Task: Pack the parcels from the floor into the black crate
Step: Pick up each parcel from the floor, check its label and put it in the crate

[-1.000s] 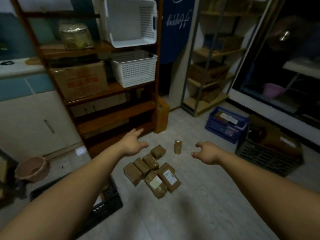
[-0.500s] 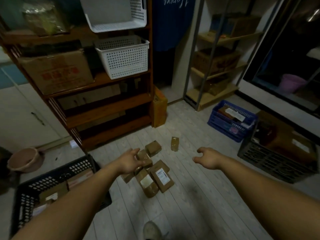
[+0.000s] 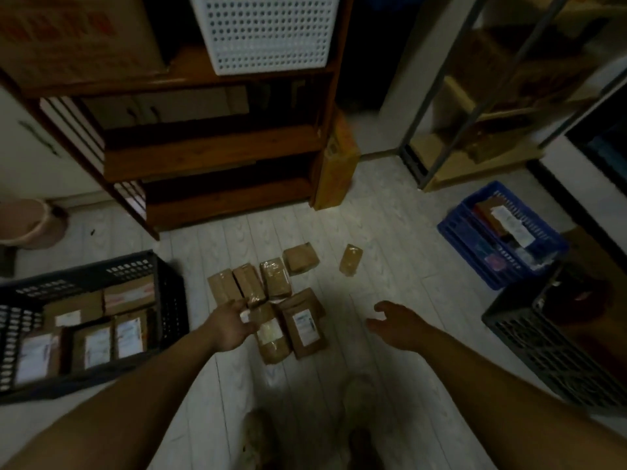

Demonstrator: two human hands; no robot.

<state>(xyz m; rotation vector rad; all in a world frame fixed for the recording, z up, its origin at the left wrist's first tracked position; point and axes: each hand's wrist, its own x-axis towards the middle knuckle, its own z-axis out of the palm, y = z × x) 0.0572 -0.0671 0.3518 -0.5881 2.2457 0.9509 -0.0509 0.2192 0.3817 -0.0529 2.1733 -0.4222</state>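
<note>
On the floor ahead of you, your left hand (image 3: 230, 329) has dropped onto the near edge of the parcels (image 3: 271, 293), fingers spread and gripping nothing yet. Your right hand (image 3: 395, 325) hovers open beside them. The black crate (image 3: 169, 300), now in view at your left, is already part-filled, so the carry should be short.

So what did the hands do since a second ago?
The left hand dropped onto the near edge of the parcel pile, fingers spread, gripping nothing yet. The right hand also came lower, open and empty. The parcels stayed put on the floor.
</note>
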